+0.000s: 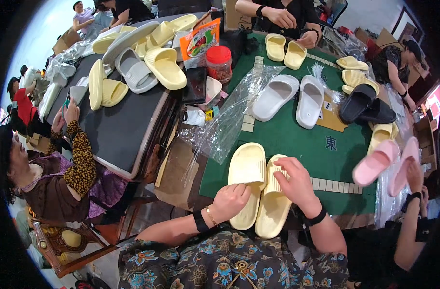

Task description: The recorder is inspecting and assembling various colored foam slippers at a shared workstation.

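A pair of pale yellow slide slippers lies at the near edge of the green mat, toes pointing away from me. My left hand [233,200] has its fingers curled over the side of the left slipper [249,161], just below the strap. Over the strap of the right slipper [273,214] is my right hand [297,185], its fingers bent and apart, the tips at the ribbed strap. Whether those fingertips press on it is hard to make out. Both slippers sit side by side, touching.
The green mat [278,139] bears white slippers [310,101], black slippers [357,103] and more yellow ones [275,47]. Plastic bags [234,111] and a red-lidded jar [219,63] lie left. A co-worker's hand [413,176] holds pink slippers [376,162]. Other people work around.
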Action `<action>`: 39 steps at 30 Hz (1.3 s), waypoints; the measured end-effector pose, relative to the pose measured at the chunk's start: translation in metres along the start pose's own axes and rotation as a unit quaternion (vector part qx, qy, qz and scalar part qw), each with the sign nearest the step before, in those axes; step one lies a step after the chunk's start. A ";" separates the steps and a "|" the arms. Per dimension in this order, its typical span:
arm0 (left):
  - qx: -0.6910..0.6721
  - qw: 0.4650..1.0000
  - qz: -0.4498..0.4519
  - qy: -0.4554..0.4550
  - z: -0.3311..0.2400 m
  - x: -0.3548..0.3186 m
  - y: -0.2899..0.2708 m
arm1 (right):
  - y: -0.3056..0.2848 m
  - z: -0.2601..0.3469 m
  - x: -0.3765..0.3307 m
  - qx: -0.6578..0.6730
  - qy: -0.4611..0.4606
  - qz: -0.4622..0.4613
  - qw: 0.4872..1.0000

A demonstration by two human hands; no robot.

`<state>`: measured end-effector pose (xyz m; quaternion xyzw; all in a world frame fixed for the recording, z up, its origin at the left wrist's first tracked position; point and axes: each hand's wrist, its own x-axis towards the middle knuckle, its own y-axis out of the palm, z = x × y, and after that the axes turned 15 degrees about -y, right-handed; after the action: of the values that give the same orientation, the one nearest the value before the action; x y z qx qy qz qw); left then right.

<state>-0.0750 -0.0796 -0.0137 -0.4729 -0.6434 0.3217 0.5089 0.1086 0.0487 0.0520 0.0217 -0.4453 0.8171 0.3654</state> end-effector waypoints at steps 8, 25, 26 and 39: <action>0.010 1.000 -0.020 -0.008 0.001 -0.004 0.007 | 0.017 -0.015 0.063 0.129 0.057 0.151 0.978; 0.007 0.999 -0.047 0.008 0.002 -0.007 0.008 | 0.070 -0.031 0.105 0.172 0.128 0.292 0.932; 0.006 0.999 -0.047 0.010 0.002 -0.006 0.005 | 0.068 -0.031 0.104 0.167 0.131 0.289 0.933; -0.420 0.861 -0.030 -0.283 0.013 0.084 0.005 | 0.010 -0.019 0.057 0.335 0.093 0.103 0.932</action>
<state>-0.0889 0.0016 0.0079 -0.5111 -0.8477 0.1254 0.0669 0.0658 0.0927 0.0538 0.0203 -0.1097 0.9504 0.2902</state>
